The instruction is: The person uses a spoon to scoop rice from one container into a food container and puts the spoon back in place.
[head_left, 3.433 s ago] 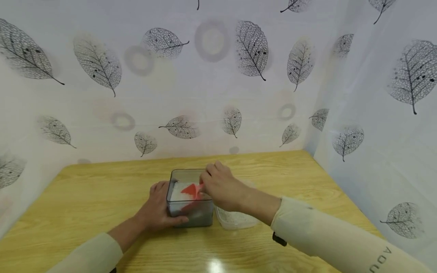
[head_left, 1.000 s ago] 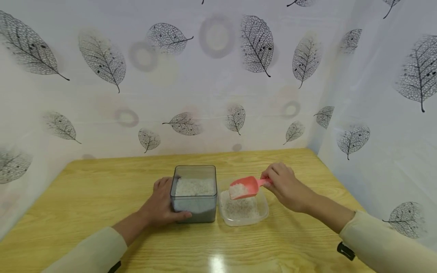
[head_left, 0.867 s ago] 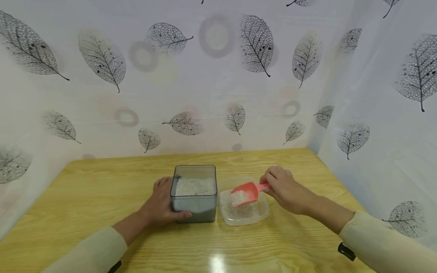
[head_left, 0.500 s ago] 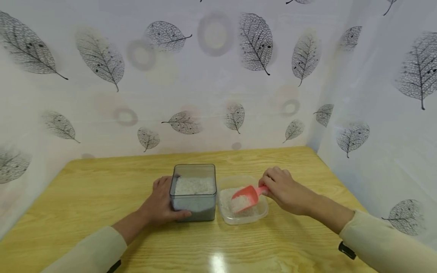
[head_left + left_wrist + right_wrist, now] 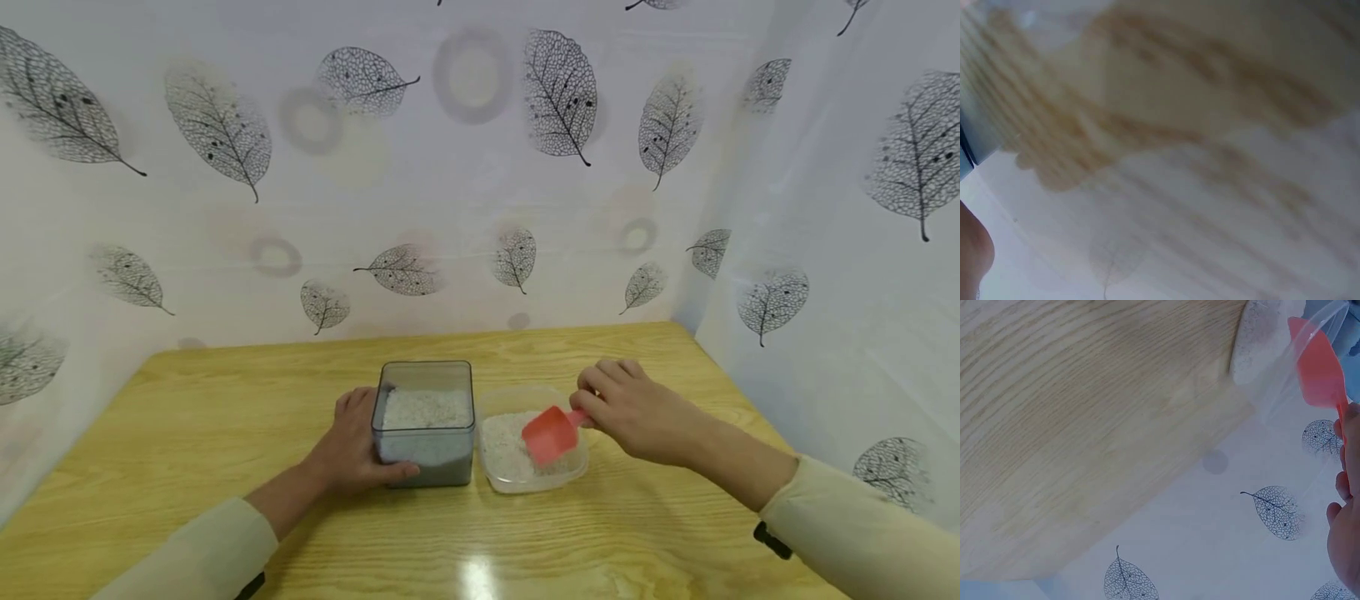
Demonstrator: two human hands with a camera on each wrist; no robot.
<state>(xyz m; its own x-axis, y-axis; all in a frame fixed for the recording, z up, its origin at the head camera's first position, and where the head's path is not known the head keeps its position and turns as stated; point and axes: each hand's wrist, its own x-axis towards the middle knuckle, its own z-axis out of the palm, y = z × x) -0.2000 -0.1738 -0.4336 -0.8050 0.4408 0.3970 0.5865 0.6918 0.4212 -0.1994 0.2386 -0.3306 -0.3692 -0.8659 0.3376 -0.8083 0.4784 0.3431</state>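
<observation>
Fingers [image 5: 592,382] of the right hand [image 5: 633,414] are curling round the handle of a red scoop [image 5: 551,437], pinching it close to the bowl. The scoop is tilting over a clear tub [image 5: 528,485], its bowl lying within the tub's outline, where white grains [image 5: 504,446] are covering the bottom. In the right wrist view, too, these fingers are gripping the handle, and the bowl is overlapping the tub's transparent wall.

The left hand [image 5: 351,454] is holding a smoky grey box [image 5: 426,472], thumb lying along the front wall, other fingers reaching round the left side. The box is standing upright, open at the top, and containing more white grains. The tub is sitting just beside it, on the right; whether they are touching, I cannot tell. Both are resting on a wooden bench [image 5: 225,433].

Pale sleeves [image 5: 847,508] are covering the forearms. A leaf-printed sheet [image 5: 450,183] is rising behind the bench and along its right side. The left wrist view is mostly blurring.
</observation>
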